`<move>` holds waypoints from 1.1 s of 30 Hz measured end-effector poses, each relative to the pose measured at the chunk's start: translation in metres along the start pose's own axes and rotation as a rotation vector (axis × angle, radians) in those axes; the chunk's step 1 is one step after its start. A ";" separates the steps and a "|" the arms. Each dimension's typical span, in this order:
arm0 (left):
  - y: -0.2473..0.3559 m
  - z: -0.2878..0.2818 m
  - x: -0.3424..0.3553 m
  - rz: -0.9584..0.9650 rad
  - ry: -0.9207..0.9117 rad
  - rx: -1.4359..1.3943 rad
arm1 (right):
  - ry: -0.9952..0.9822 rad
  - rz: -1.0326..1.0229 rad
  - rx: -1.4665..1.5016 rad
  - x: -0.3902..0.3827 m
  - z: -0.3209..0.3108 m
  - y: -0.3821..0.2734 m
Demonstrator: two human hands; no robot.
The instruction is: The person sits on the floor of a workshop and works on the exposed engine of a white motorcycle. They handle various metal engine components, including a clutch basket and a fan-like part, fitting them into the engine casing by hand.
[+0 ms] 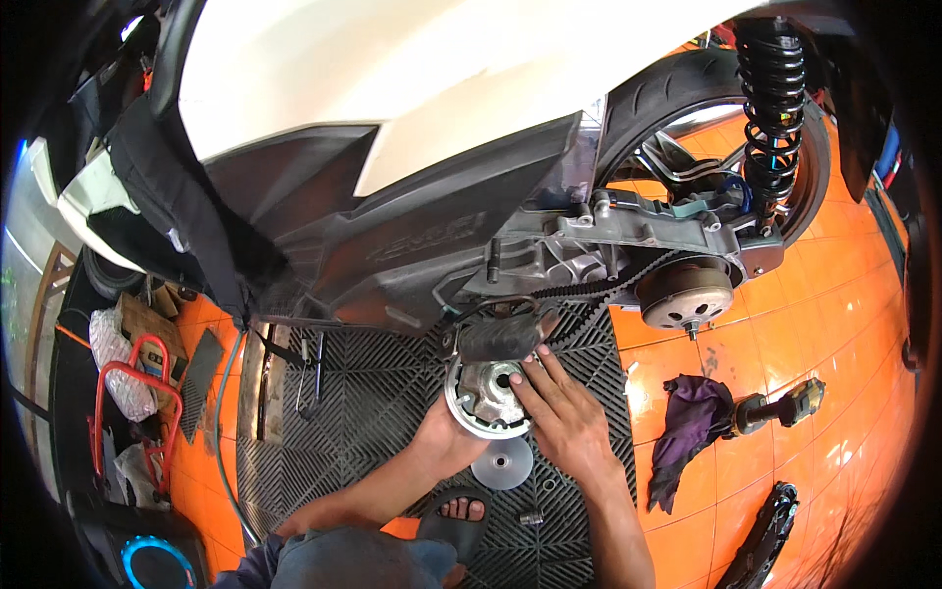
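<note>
In my left hand (449,442) is a round metal pulley part (493,407), gripped at its lower left with my fingers hidden behind it. My right hand (564,422) holds its right side, long fingers pressed against the face beside the centre hole. A black rubber-like cover (498,337) sits just over the part, under the scooter's dark side panel (412,236). A toothed belt (599,299) runs from there to a rusty clutch drum (687,294). Below my hands a flat metal disc (502,471), a small ring (549,485) and a sleeve (532,517) lie on the black mat (343,432).
Rear wheel (667,79) and spring shock (770,98) are at upper right. A purple cloth (677,442), power tool (790,404) and long black part (760,540) lie on orange tiles at right. A red frame (128,373), boxes and bags are at left; hand tools (319,373) lie on the mat.
</note>
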State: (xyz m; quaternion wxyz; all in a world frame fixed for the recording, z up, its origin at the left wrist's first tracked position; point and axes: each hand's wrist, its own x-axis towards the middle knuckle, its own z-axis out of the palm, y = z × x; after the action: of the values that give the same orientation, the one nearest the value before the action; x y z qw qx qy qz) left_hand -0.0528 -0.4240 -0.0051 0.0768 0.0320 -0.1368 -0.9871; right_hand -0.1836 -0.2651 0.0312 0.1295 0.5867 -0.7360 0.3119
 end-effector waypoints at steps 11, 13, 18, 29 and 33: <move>0.014 -0.002 0.036 0.203 0.148 0.353 | 0.189 0.015 0.221 0.040 0.037 0.034; 0.016 0.003 0.038 0.192 0.220 0.353 | 0.228 -0.027 0.228 0.042 0.041 0.037; 0.008 0.008 0.028 0.110 0.327 0.404 | 0.346 0.016 0.228 0.026 0.052 0.032; -0.021 0.026 0.013 -0.054 0.274 0.266 | 0.445 -0.014 0.077 -0.011 0.012 0.021; -0.024 0.028 0.005 -0.007 0.089 0.211 | 0.449 -0.009 0.054 -0.015 -0.002 0.012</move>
State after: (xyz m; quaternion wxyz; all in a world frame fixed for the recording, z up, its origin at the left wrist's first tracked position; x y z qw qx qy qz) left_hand -0.0640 -0.3949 0.0148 0.0755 0.0840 -0.2365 -0.9651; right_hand -0.1908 -0.2510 0.0206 0.2757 0.5093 -0.6774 0.4535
